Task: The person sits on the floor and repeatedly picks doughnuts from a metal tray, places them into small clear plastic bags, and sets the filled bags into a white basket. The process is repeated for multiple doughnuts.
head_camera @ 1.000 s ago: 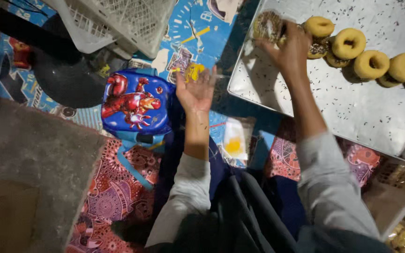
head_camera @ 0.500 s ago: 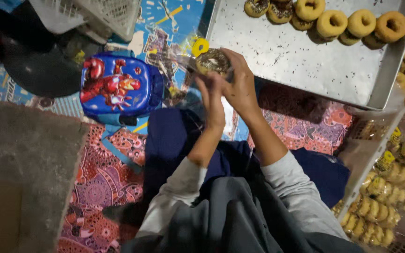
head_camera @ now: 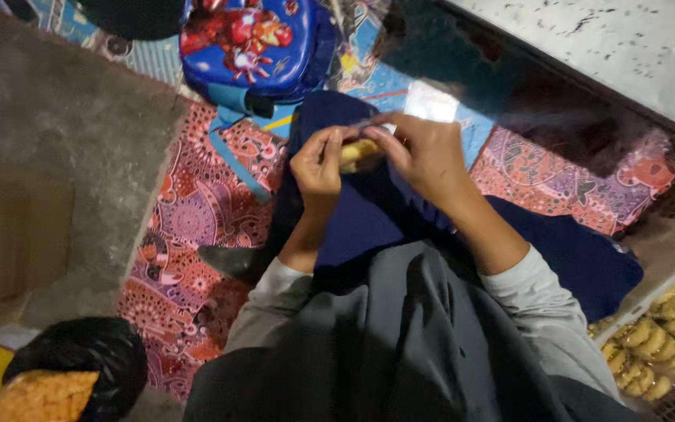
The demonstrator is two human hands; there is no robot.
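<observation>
A big patterned mat (head_camera: 197, 227) covers the floor, with a blue bag (head_camera: 251, 43) on it. Over the lap, the right hand (head_camera: 423, 152) and left hand (head_camera: 318, 160) pinch a small yellow donut (head_camera: 357, 151) between closed fingers.

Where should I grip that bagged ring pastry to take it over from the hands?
Take the pastry by its lower edge, coming from below, a judgement: the left hand and right hand cover its sides and pinch the clear wrap above, so only that edge shows free.
</observation>
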